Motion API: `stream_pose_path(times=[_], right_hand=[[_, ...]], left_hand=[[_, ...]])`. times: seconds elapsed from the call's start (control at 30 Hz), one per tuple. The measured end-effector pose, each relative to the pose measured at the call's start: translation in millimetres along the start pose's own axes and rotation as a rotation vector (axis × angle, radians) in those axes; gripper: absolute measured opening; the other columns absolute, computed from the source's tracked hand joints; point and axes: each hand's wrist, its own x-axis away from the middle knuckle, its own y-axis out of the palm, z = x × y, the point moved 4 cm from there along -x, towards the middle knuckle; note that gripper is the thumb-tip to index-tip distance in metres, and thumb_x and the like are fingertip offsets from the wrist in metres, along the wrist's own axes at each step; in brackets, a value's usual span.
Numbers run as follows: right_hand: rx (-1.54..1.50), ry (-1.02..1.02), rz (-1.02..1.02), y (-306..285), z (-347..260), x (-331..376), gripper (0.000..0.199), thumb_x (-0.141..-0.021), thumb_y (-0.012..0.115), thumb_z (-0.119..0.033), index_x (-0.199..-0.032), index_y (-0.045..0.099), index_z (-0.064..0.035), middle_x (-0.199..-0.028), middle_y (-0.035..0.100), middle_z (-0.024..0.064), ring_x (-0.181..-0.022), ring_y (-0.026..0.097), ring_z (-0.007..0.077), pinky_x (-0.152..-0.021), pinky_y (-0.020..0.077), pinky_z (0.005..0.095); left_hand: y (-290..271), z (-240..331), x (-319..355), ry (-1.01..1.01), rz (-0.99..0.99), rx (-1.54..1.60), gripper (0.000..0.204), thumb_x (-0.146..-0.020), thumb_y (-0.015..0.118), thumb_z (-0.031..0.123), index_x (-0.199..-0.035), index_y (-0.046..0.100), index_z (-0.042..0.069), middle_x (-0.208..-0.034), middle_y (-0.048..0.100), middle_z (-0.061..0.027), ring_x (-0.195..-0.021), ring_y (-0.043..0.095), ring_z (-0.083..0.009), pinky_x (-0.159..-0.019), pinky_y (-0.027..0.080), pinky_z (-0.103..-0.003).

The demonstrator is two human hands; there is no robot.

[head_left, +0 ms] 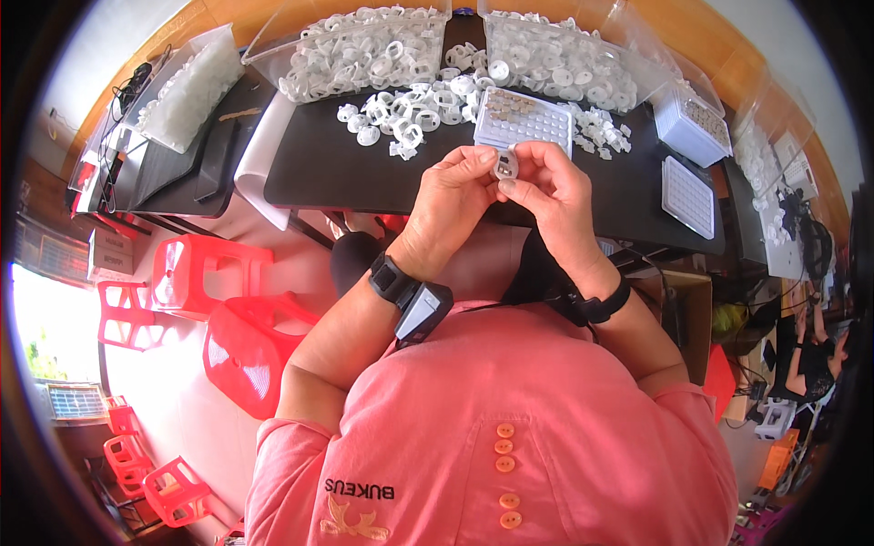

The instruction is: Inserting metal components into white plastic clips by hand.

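Just above the near edge of the black table, my left hand (452,193) and my right hand (557,189) meet at a small white oval plastic part (506,165). Fingers and thumbs of both hands pinch it from either side. A dark opening shows in its middle; its finer details are too small to tell. Right behind my hands lies a white tray with rows of round pockets (543,127), with small tan pieces (506,106) heaped at its left. Loose white ring-shaped parts (414,111) are piled left of the tray, and smaller white pieces (601,132) lie to its right.
Two clear bins (360,55) (564,59) full of white parts stand at the back. On the right are a white box of small pieces (687,123) and another pocketed tray (687,197). A bag of parts (191,91) lies left. Red stools (259,350) stand on the floor.
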Motion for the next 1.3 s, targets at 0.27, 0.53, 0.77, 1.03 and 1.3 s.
stream_pose_path(times=[0.27, 0.53, 0.77, 1.03, 1.3], right_hand=[[0.317, -0.183, 0.077, 1.3, -3.8, -7.3, 0.032, -0.079, 0.081, -0.006, -0.106, 0.067, -0.0018, -0.091, 0.066, 0.0045, -0.08, 0.066, 0.0122, -0.065, 0.0533, 0.0297], [0.572, -0.442, -0.12, -0.3, -30.0, -5.4, 0.04, -0.077, 0.076, 0.001, -0.115, 0.064, -0.0049, -0.098, 0.065, 0.0085, -0.084, 0.068, 0.0209, -0.076, 0.0549, 0.0308], [0.599, -0.548, -0.156, -0.6, -36.8, -7.7, 0.043, -0.075, 0.073, 0.003, -0.116, 0.064, -0.005, -0.1, 0.067, 0.0101, -0.089, 0.068, 0.0263, -0.079, 0.055, 0.0348], [0.481, -0.523, -0.157, -6.3, -26.4, -6.6, 0.037, -0.078, 0.073, 0.003, -0.112, 0.063, -0.0049, -0.099, 0.065, 0.0079, -0.085, 0.068, 0.0239, -0.076, 0.055, 0.0331], [0.358, -0.437, -0.142, -4.8, -16.5, -9.1, 0.013, -0.089, 0.066, 0.005, -0.099, 0.06, -0.0007, -0.095, 0.061, 0.0065, -0.081, 0.066, 0.0186, -0.069, 0.0548, 0.0303]], left_hand=[[7.4, 4.1, -0.4, 0.068, 0.099, -0.109, 0.019, -0.093, 0.069, 0.006, -0.11, 0.062, 0.002, -0.107, 0.066, -0.0089, -0.102, 0.064, -0.0215, -0.096, 0.05, -0.041], [16.5, 5.4, 4.9, -0.197, -0.104, -0.113, 0.022, -0.1, 0.061, 0.022, -0.104, 0.066, 0.001, -0.098, 0.067, -0.0087, -0.092, 0.063, -0.0201, -0.079, 0.05, -0.036], [16.9, 6.1, 3.2, -0.141, -0.169, -0.114, 0.022, -0.099, 0.063, 0.021, -0.105, 0.066, 0.001, -0.1, 0.067, -0.0096, -0.091, 0.062, -0.0201, -0.075, 0.049, -0.035], [8.3, 3.8, 1.5, -0.078, -0.126, -0.101, 0.016, -0.095, 0.067, 0.01, -0.105, 0.067, -0.001, -0.101, 0.069, -0.0119, -0.093, 0.063, -0.0217, -0.078, 0.05, -0.035], [11.4, 3.9, 8.8, 0.001, -0.047, -0.128, 0.025, -0.093, 0.067, 0.005, -0.117, 0.067, -0.002, -0.106, 0.07, -0.0143, -0.091, 0.066, -0.0241, -0.08, 0.055, -0.037]])
